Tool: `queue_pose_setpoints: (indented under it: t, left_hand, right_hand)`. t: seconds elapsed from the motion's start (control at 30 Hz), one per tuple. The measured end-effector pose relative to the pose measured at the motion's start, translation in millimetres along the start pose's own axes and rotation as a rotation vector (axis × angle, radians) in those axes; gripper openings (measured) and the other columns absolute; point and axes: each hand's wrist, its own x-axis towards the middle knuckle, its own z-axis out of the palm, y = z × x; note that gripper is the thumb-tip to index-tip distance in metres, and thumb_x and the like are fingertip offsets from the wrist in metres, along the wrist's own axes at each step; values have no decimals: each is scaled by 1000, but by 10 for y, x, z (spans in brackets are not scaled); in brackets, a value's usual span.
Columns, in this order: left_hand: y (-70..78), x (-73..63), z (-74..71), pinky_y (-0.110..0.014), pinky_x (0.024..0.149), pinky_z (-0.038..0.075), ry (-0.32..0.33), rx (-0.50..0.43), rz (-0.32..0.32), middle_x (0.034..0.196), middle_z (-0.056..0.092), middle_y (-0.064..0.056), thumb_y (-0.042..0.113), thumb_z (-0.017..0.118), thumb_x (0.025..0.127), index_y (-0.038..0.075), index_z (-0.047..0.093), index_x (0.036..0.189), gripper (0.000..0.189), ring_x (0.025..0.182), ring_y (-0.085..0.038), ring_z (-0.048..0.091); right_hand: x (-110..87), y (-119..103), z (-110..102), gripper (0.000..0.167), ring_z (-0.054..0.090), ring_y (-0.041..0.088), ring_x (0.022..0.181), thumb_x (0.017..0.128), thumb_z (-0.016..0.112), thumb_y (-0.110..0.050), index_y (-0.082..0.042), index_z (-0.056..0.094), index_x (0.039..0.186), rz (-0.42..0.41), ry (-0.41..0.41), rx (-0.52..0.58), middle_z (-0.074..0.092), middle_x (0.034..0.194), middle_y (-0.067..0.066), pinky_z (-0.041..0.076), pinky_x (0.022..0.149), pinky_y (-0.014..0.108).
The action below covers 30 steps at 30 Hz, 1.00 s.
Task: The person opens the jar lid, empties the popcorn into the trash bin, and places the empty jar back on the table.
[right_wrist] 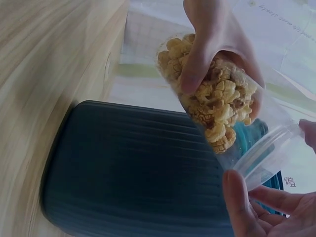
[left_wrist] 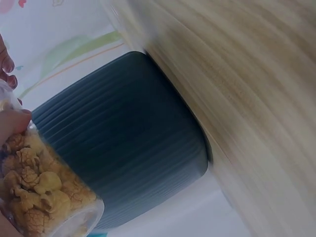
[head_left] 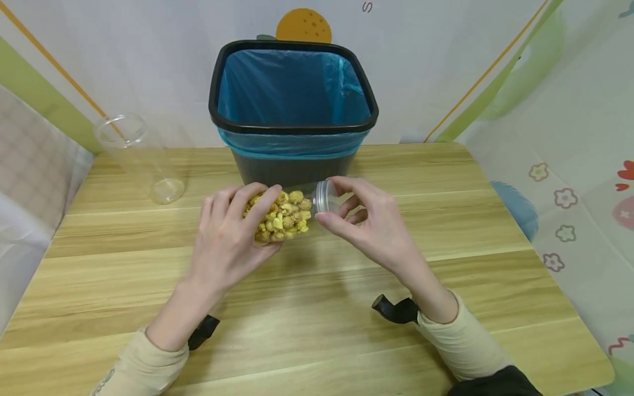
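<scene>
Right fingers [head_left: 337, 225] pinch the lid [head_left: 324, 197]; left fingers [head_left: 262, 207] grip the jar [head_left: 288, 217], its long axis toward the table's right edge [head_left: 547, 269].

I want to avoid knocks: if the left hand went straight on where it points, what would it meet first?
Beyond the popcorn jar it holds, the left hand would likely meet the bin, at its front wall; the gap's depth is unclear.

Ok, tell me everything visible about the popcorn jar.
The jar is a clear, plastic-looking cylinder holding yellow popcorn, with a clear ridged lid at its mouth. It is held sideways above the table, in front of the bin. The left hand grips its body; the right hand pinches the lid.
</scene>
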Motion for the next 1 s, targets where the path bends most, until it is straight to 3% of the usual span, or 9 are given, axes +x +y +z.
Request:
queue_pose_setpoints:
  t: [0.27,0.5,0.73,1.0]
  left_hand:
    - [-18,21,7,-52,85,46,-16,5,7,127,63,-15,34,94,67,18,55,142,86,108,-37,55]
    - [-24,39,-8,-53,87,47,-39,9,20,125,64,-15,40,96,65,19,55,144,92,109,-37,56]
    - [-56,29,8,-52,83,49,-71,-104,-18,123,66,-15,34,100,56,19,54,146,103,107,-35,58]
    - [-72,17,7,-53,86,48,-94,-127,-35,124,64,-15,32,100,55,18,53,146,103,108,-35,57]
  right_hand:
    - [34,31,-29,56,70,14,87,86,83,-25,-13,63,137,10,-29,48,66,122,4,63,73,26]
    - [25,52,-49,56,70,16,88,83,86,-21,-14,65,135,-14,-22,72,67,119,5,63,73,27]
    - [21,69,-64,68,67,15,99,77,91,-21,-14,64,139,-210,-20,7,68,129,3,64,79,28]
    - [23,50,-162,73,60,22,130,77,91,-13,-15,60,144,-332,-134,-43,57,149,6,62,90,33]
